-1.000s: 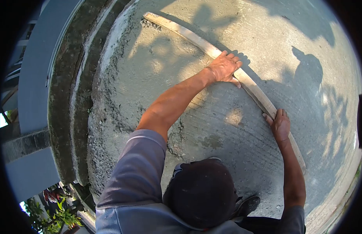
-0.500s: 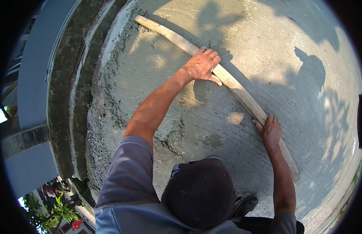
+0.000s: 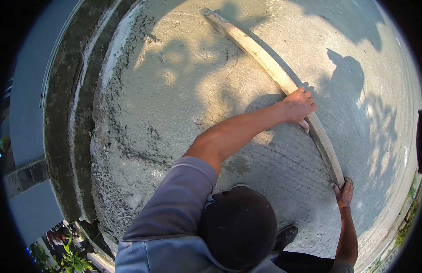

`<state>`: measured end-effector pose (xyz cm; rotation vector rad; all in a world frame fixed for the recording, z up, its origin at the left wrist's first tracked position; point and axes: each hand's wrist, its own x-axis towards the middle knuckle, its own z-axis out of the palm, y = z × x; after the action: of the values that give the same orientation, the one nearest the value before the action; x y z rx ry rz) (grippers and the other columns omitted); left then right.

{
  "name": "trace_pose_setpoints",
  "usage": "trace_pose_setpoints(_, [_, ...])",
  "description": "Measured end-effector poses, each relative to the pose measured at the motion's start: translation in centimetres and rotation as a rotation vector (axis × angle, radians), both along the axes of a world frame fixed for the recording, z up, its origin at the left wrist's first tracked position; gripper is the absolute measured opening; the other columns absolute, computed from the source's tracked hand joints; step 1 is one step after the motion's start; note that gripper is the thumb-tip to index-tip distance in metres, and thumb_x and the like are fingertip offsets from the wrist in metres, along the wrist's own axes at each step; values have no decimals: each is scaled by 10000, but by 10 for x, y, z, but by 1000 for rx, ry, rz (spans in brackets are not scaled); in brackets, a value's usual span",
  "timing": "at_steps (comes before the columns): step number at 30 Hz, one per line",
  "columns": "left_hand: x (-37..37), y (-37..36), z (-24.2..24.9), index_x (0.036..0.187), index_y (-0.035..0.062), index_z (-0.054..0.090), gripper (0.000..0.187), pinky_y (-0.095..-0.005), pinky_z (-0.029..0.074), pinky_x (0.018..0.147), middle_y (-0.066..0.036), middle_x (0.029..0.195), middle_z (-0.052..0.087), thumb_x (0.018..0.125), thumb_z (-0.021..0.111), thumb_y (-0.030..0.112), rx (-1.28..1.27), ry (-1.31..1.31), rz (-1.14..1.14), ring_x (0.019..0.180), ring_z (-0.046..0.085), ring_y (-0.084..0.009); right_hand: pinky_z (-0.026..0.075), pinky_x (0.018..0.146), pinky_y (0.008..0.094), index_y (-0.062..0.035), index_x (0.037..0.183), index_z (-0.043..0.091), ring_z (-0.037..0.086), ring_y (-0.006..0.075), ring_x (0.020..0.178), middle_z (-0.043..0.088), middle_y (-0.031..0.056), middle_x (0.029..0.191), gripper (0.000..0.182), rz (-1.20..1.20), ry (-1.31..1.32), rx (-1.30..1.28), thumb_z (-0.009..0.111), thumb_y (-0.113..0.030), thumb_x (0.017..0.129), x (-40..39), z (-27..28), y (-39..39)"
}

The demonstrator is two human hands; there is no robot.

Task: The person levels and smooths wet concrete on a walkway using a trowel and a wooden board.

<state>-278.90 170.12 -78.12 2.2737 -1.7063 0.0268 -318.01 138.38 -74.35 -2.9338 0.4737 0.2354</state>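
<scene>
A long pale wooden board [image 3: 265, 59] lies across the wet grey concrete [image 3: 183, 109], running from the upper middle of the view down to the right. My left hand [image 3: 300, 107] is closed over the board around its middle, thumb on the near side and fingers over the far edge. At the board's lower right end, my right hand [image 3: 343, 193] grips it. Fine parallel lines mark the concrete on the near side of the board. Rougher, lumpy concrete lies to the left.
A stepped concrete edge [image 3: 67, 113] runs down the left side, with a grey wall [image 3: 29, 100] beyond it. A dark cap [image 3: 238, 227] and a dark shoe [image 3: 287, 236] show at the bottom. Green plants [image 3: 72, 259] stand at the lower left.
The board has shifted to the right and turned steeper, with both hands on it. My left hand has moved right and down; my right hand has moved down to the board's end.
</scene>
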Motion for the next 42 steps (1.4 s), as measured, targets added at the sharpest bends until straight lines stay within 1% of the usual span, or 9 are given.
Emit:
trace_pose_setpoints(4, [20, 30, 6, 1107, 63, 679, 804, -444, 425, 1032, -93, 1005, 674, 720, 728, 766, 74, 29, 33, 1104, 611, -260, 467, 872, 553, 23, 1144, 503, 560, 477, 1014, 558, 252, 1073, 651, -80, 61, 9, 788, -480, 845, -3, -30, -8])
trace_pose_setpoints(7, [41, 63, 16, 1121, 68, 680, 798, -439, 429, 1024, -101, 1010, 671, 729, 729, 761, 115, 31, 92, 1112, 614, -263, 475, 850, 541, 25, 1082, 502, 567, 477, 985, 564, 249, 1042, 614, -13, 76, 57, 772, -479, 858, 36, -30, 0])
trace_pose_setpoints(10, [77, 126, 19, 1113, 75, 683, 799, -435, 429, 1005, -103, 1034, 664, 727, 724, 773, 153, -29, 200, 1115, 613, -270, 491, 818, 518, 23, 1012, 517, 588, 450, 943, 576, 233, 982, 594, 94, -2, 47, 777, -487, 851, 105, -30, 52])
trace_pose_setpoints(13, [128, 196, 23, 1138, 64, 668, 893, -444, 417, 1007, -103, 1043, 648, 669, 720, 822, 216, 16, 297, 1114, 598, -283, 509, 788, 498, 15, 963, 557, 613, 412, 899, 601, 209, 941, 591, 180, -110, 40, 788, -514, 839, 178, -29, 117])
trace_pose_setpoints(16, [139, 244, 16, 1133, 58, 661, 931, -442, 411, 1015, -101, 1041, 634, 621, 736, 831, 196, 12, 398, 1114, 582, -291, 518, 764, 490, 12, 937, 570, 621, 404, 875, 613, 196, 921, 598, 228, -129, 20, 793, -533, 830, 222, -27, 159])
trace_pose_setpoints(20, [118, 252, 10, 1120, 60, 665, 935, -443, 407, 1026, -101, 1047, 627, 602, 734, 836, 222, -1, 430, 1133, 569, -295, 517, 751, 482, 5, 937, 568, 620, 403, 876, 613, 197, 911, 584, 263, -126, 38, 800, -520, 828, 207, -27, 158])
trace_pose_setpoints(27, [74, 170, 19, 1117, 82, 692, 872, -447, 409, 1022, -82, 1012, 636, 674, 700, 833, 165, 47, 259, 1108, 593, -275, 512, 716, 499, 14, 944, 537, 611, 420, 832, 589, 210, 899, 617, 210, -96, -8, 816, -522, 820, 121, -23, 91])
trace_pose_setpoints(32, [78, 156, 14, 1093, 95, 698, 859, -447, 410, 1016, -64, 996, 642, 674, 693, 846, 124, 8, 242, 1086, 600, -261, 510, 715, 501, 20, 946, 530, 605, 421, 829, 581, 214, 900, 632, 169, -56, 10, 803, -538, 830, 119, -29, 74])
trace_pose_setpoints(42, [47, 330, 7, 988, 73, 673, 866, -438, 447, 954, -90, 960, 618, 618, 709, 856, 181, -87, 555, 1026, 608, -286, 490, 737, 467, -18, 919, 555, 595, 374, 825, 578, 171, 860, 575, 471, -92, 52, 810, -521, 809, 207, -33, 176])
